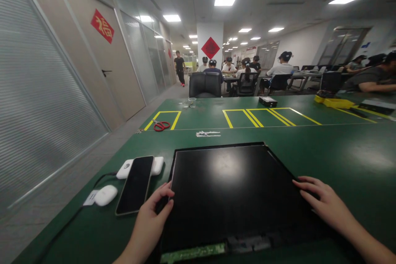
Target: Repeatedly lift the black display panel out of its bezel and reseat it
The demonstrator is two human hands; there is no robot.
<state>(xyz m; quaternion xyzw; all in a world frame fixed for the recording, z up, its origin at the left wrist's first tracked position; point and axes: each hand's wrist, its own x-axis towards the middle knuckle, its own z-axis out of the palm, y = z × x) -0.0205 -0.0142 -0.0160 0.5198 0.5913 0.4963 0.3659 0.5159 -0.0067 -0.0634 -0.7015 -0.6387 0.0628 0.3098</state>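
Observation:
A black LCD screen panel [229, 198] lies in front of me, with a green circuit board strip [194, 252] along its near edge. My left hand [154, 212] grips the panel's left edge, its fingers bent and the thumb close to them. At the right edge, my right hand [323, 200] holds the panel with its fingertips, the fingers slightly apart. Left of the panel, a dark phone [136, 185] rests tilted on a white device [157, 166]. A round white object [106, 195] with a cable is beside the phone.
Red-handled scissors [161, 126] and a small white strip-like item [208, 134] lie beyond the panel on the green table [340, 165]. Farther back are clear cups [192, 102], a black box [267, 101] and a yellow tray [334, 102]. Several people sit behind; one person [179, 68] stands in the aisle.

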